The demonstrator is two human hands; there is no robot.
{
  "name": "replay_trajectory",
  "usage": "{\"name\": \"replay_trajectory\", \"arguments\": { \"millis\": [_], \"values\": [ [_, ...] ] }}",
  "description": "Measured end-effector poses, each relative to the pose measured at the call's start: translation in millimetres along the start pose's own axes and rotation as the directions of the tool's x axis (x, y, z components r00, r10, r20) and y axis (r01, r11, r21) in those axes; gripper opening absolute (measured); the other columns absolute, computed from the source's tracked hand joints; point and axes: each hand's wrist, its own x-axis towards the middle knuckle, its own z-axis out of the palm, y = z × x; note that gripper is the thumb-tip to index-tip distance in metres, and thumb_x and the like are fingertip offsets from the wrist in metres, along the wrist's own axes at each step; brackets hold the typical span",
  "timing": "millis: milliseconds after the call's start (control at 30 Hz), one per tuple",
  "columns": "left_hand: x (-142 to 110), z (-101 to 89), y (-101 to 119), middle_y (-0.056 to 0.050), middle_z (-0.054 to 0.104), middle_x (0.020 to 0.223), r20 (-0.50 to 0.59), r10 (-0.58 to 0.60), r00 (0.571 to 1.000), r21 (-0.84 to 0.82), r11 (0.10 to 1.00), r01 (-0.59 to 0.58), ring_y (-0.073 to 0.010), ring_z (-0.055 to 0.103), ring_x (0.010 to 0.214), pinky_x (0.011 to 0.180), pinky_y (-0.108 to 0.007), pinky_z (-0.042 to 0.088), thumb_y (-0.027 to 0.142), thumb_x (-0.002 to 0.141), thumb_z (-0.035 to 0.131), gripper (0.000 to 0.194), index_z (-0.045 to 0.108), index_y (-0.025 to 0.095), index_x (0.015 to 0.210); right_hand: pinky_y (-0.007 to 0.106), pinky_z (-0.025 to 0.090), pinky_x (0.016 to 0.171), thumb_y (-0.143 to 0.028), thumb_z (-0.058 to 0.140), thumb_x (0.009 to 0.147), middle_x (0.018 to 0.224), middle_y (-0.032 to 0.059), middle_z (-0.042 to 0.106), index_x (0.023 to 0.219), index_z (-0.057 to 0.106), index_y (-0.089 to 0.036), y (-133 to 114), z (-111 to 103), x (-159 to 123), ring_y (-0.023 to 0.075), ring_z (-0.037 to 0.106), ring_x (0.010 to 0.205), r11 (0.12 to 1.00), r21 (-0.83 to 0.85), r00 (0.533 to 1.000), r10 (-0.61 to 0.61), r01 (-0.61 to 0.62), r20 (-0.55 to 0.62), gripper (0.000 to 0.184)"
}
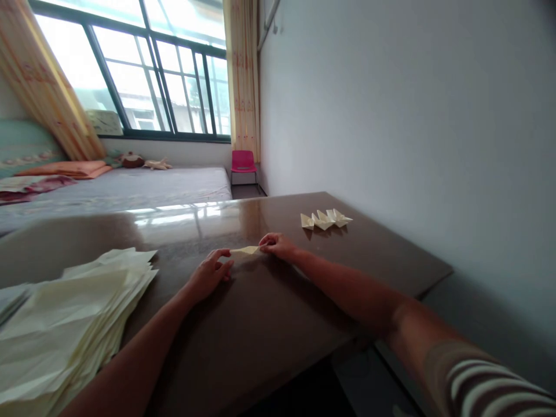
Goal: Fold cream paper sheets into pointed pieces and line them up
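Note:
A small folded piece of cream paper (248, 250), narrow and pointed at its ends, is stretched between my two hands just above the brown table. My left hand (211, 272) has its fingertips at the paper's left point, with the thumb a little lower. At the opposite end, my right hand (279, 247) pinches the right point between thumb and fingers. Beyond my right hand stands a short row of folded paper boats (325, 220), close together or touching.
Left of my left arm lies a thick, uneven stack of cream paper sheets (73, 318). The glossy table (208, 359) runs along a white wall (412, 116) on the right. Past its far edge are a bed (182, 182) and a pink chair (244, 162).

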Motion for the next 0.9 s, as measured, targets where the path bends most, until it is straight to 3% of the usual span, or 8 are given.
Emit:
{"name": "replay_trajectory", "arguments": {
  "millis": [133,233,400,467,500,600,700,900],
  "values": [
    [0,-1.9,-2,0.001,0.061,0.066,0.016,0.019,1.0,0.054,0.998,-0.019,-0.019,0.063,0.062,0.064,-0.034,0.051,0.059,0.077,0.05,0.057,0.05,0.015,0.115,0.026,0.049,0.063,-0.034,0.067,0.076,0.077,-0.0014,0.071,0.086,0.069,-0.027,12,-48,-10,0.0165,0.064,0.074,0.995,-0.098,0.984,-0.008,-0.01,-0.181,0.012],
    [1,-3.5,-5,-0.001,0.063,0.071,0.046,0.042,0.998,0.143,0.989,-0.048,-0.0191,0.064,0.065,0.068,-0.035,0.05,0.057,0.08,0.047,0.055,0.049,0.017,0.117,0.025,0.05,0.065,-0.033,0.063,0.078,0.083,0.0029,0.072,0.091,0.069,-0.02,38,-115,-29,0.0171,0.064,0.076,0.977,-0.178,0.89,0.024,-0.118,-0.456,0.019],
    [2,-3.5,-7,-0.003,0.064,0.086,0.048,0.121,0.991,0.286,0.949,-0.13,-0.0174,0.064,0.067,0.07,-0.032,0.05,0.055,0.081,0.046,0.045,0.057,0.023,0.11,0.034,0.048,0.077,-0.029,0.048,0.082,0.099,0.0148,0.07,0.105,0.066,-0.012,98,-237,-70,0.0241,0.063,0.089,0.901,-0.204,0.606,0.077,-0.382,-0.792,0.034],
    [2,-3.4,-8,-0.002,0.065,0.086,0.048,0.107,0.993,0.301,0.947,-0.116,-0.0167,0.063,0.066,0.068,-0.031,0.049,0.055,0.081,0.046,0.044,0.058,0.024,0.109,0.037,0.046,0.082,-0.026,0.05,0.079,0.1,0.0157,0.07,0.102,0.069,-0.013,121,-269,-79,0.0259,0.062,0.092,0.85,-0.204,0.517,0.092,-0.486,-0.851,0.032],
    [2,-3.6,-8,-0.001,0.064,0.082,0.05,0.086,0.995,0.3,0.949,-0.097,-0.0166,0.062,0.064,0.066,-0.03,0.049,0.055,0.081,0.046,0.044,0.058,0.024,0.11,0.037,0.046,0.082,-0.024,0.051,0.077,0.099,0.0158,0.07,0.099,0.07,-0.014,131,-280,-79,0.0262,0.063,0.091,0.827,-0.207,0.498,0.099,-0.523,-0.862,0.031],
    [3,-5.0,-11,0.0,0.063,0.07,0.047,0.02,0.999,0.283,0.958,-0.033,-0.0172,0.06,0.061,0.063,-0.029,0.049,0.055,0.082,0.046,0.047,0.058,0.021,0.112,0.036,0.047,0.079,-0.021,0.053,0.074,0.094,0.0157,0.072,0.092,0.073,-0.013,158,-293,-68,0.0267,0.065,0.088,0.776,-0.225,0.488,0.12,-0.589,-0.864,0.029],
    [4,-6.8,-14,-0.001,0.064,0.07,0.038,-0.014,0.999,0.278,0.961,0.003,-0.0174,0.06,0.06,0.062,-0.029,0.049,0.057,0.082,0.046,0.049,0.059,0.02,0.112,0.033,0.047,0.079,-0.02,0.053,0.073,0.095,0.0134,0.072,0.092,0.074,-0.015,174,-288,-48,0.0251,0.065,0.088,0.755,-0.254,0.517,0.128,-0.604,-0.846,0.029],
    [4,-7.4,-16,-0.002,0.067,0.079,0.042,-0.045,0.998,0.26,0.965,0.032,-0.0168,0.061,0.061,0.061,-0.028,0.049,0.056,0.081,0.049,0.047,0.061,0.022,0.111,0.031,0.047,0.08,-0.021,0.055,0.072,0.098,0.0127,0.071,0.096,0.072,-0.016,170,-276,-34,0.024,0.064,0.09,0.75,-0.3,0.545,0.095,-0.589,-0.833,0.03]
  ]
}}
